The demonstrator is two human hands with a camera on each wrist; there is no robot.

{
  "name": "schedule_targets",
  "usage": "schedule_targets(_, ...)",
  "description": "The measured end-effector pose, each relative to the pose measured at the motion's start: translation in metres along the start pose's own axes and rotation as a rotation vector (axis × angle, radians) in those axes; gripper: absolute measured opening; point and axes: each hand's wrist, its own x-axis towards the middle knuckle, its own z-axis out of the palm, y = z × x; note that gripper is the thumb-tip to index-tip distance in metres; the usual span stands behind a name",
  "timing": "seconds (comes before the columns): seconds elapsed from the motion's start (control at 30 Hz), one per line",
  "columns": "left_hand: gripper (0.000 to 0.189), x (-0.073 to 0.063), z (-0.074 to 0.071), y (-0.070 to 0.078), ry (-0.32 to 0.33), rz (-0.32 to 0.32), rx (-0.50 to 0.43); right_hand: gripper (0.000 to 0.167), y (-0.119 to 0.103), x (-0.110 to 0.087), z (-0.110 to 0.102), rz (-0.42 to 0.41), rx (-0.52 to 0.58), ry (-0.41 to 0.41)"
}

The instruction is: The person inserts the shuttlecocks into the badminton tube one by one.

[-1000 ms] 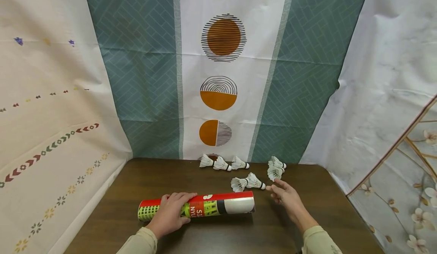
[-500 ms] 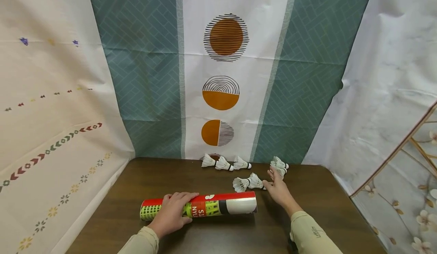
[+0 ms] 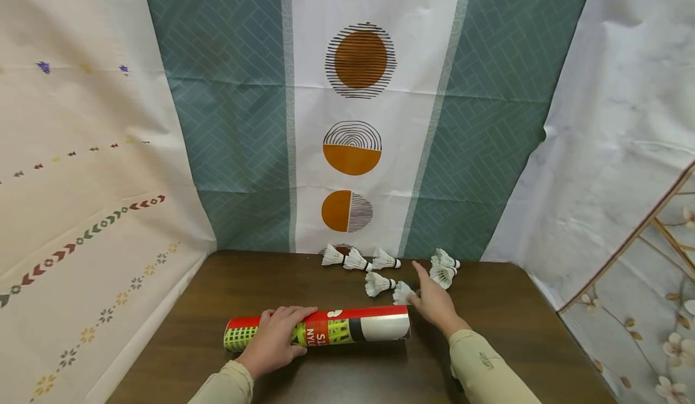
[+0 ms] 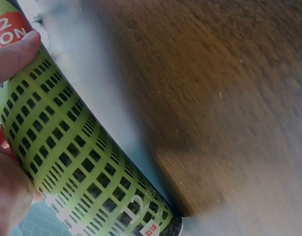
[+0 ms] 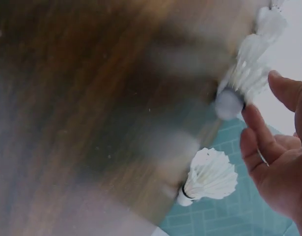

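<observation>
The fingers (image 3: 419, 269) of the right hand (image 3: 436, 306) are standing parted, the forefinger pointing forward and the thumb sitting low beside a white shuttlecock (image 3: 403, 293). In the right wrist view, thumb and fingertips are leaving a gap near its rounded tip; whether any is touching, I cannot tell. The right sleeve (image 3: 485, 366) is slanting in from the lower right, the forearm angling forward and leftward. The left hand (image 3: 274, 342) is gripping a printed tube (image 3: 380, 324), fingers lying over its top and thumb pressing the near side. The tube is lying sideways on the dark table (image 3: 347, 380), its right end just in front of that shuttlecock. Another shuttlecock (image 3: 378, 284) is lying close by, to the left.
</observation>
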Motion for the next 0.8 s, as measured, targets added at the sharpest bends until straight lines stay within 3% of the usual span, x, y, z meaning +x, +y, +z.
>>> schedule_targets(0.13, 0.085, 0.0, 0.0, 0.001, -0.014, -0.004, -0.004, 0.089, -0.004, 0.0, -0.003, 0.001, -0.06, -0.001)
schedule_targets(0.27, 0.085, -0.001, -0.001, 0.001, -0.005, 0.003, 0.0, 0.081, -0.007, 0.0, -0.003, -0.037, -0.046, -0.019)
schedule_targets(0.43, 0.085, -0.001, 0.0, 0.001, -0.003, 0.003, -0.002, 0.07, -0.003, -0.002, -0.01, 0.097, 0.052, 0.007)
schedule_targets(0.6, 0.085, 0.0, 0.001, 0.0, 0.01, -0.001, 0.001, 0.059, 0.01, -0.009, -0.027, 0.238, 0.281, 0.021)
schedule_targets(0.8, 0.085, 0.002, -0.001, 0.0, 0.077, -0.055, 0.046, 0.064, 0.016, -0.025, -0.043, 0.376, 0.714, -0.003)
